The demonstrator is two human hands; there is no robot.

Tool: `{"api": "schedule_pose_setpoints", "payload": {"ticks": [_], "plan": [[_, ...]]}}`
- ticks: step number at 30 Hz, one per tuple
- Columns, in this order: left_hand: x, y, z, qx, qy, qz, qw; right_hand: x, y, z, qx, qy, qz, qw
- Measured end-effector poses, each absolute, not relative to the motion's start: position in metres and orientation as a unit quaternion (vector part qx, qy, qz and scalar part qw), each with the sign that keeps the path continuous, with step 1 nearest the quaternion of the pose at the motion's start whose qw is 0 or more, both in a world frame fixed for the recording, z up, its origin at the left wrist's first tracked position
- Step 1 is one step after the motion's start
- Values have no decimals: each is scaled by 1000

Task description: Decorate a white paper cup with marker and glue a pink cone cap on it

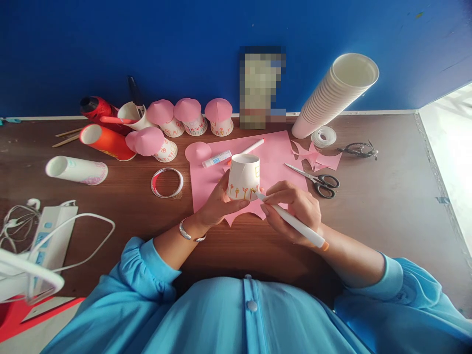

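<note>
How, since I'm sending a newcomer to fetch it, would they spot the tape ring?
On the brown table, find the large pink sheet. Just left of it lies the tape ring, wide and hollow. Its inside shows red, unlike the all-white roll by the tall cup stack.

Across the brown wood-grain tabletop (129, 211): at centre, a large pink sheet (206, 182) partly under black-handled scissors (311, 178); to the right, pink scraps (328, 161), a white roll (331, 137), dark-framed glasses (357, 149), a tall cup stack (324, 105); to the left, a tape ring (180, 183), cone-topped cups (187, 110), a red-orange cup (110, 141), a white power strip (61, 231).
</note>
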State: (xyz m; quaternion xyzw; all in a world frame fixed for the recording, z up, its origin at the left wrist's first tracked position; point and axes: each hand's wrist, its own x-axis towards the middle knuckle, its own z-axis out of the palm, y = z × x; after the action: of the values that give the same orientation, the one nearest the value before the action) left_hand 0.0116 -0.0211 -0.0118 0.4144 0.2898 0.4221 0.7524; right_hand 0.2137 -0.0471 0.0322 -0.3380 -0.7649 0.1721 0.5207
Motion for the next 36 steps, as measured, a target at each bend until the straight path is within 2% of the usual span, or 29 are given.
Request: {"api": "schedule_pose_setpoints", "payload": {"ticks": [14, 25, 36], "plan": [[13, -19, -6, 342, 281, 436, 784, 217, -44, 17, -322, -731, 179, 574], [14, -21, -3, 296, 260, 438, 808, 213, -44, 13, -419, -736, 129, 516], [16, -23, -5, 359, 265, 414, 793, 216, -47, 7, -366, -774, 110, 504]]}}
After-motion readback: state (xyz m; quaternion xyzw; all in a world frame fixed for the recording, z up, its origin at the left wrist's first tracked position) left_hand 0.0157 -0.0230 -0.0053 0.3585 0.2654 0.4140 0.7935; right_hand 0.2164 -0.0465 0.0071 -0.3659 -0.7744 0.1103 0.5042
